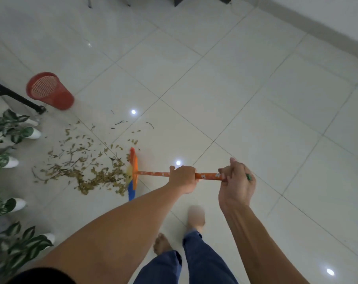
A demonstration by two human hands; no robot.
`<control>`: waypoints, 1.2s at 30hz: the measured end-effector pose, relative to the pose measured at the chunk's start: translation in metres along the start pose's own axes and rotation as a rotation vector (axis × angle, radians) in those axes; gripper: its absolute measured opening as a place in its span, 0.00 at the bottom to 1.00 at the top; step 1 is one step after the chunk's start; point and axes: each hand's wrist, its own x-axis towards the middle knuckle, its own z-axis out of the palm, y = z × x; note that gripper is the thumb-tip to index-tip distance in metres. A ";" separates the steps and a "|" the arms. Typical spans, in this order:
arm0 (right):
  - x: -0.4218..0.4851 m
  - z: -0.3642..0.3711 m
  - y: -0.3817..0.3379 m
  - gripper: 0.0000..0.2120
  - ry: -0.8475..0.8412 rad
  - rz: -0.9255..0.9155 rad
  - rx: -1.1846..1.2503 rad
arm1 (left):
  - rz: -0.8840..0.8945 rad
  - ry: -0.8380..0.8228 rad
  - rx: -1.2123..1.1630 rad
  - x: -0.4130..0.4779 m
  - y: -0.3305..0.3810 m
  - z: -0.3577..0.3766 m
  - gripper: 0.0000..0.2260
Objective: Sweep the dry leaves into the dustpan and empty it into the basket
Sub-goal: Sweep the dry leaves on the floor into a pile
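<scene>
Two hands are closed round one broom (153, 173): the left hand (183, 179) is gripped low on the orange flowered handle, the right hand (235, 183) is gripped at its upper end. The broom head (134, 171) is set on the tiled floor (245, 89), bristles blurred. Dry leaves (87, 173) are scattered left of the head, the nearest touching the bristles. The red mesh basket (50, 93) is stood on the floor beyond the leaves, apart from them, beside a black leg (14, 95). Potted plants (14, 134) in white pots are lined along the left edge. Bare feet (162, 244) and blue trousers (204, 261) are seen below the hands.
</scene>
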 end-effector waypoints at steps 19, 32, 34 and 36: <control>0.033 0.037 -0.010 0.30 -0.191 -0.060 -0.140 | -0.120 0.031 0.008 0.041 0.006 -0.042 0.09; 0.096 0.116 -0.115 0.30 -0.268 -0.393 -0.158 | 0.106 0.209 -0.242 0.108 0.070 -0.169 0.07; 0.102 0.144 -0.105 0.30 -0.313 -0.447 -0.262 | 0.085 0.210 -0.280 0.126 0.055 -0.186 0.07; 0.108 0.174 -0.085 0.30 -0.345 -0.455 -0.337 | 0.040 0.195 -0.290 0.143 0.030 -0.196 0.08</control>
